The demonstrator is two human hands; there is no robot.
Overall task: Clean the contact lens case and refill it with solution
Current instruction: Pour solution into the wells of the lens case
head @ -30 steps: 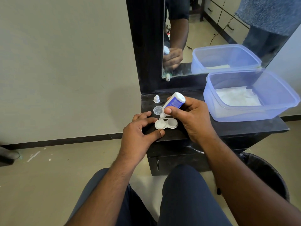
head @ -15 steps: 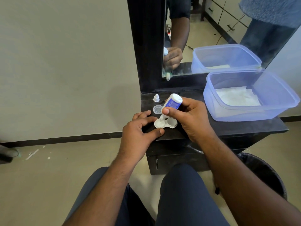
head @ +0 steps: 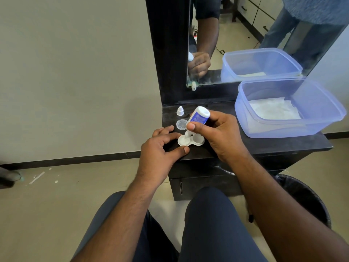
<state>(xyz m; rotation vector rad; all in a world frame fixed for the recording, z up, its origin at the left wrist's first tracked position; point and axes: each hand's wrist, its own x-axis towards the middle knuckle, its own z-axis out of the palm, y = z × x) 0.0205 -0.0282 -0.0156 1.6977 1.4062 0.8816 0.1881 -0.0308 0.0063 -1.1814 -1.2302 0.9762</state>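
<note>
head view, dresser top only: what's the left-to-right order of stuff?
left hand → bottle cap and, nearer the camera, the clear case lid → solution bottle tipped over the lens case → right hand → blue plastic tub
</note>
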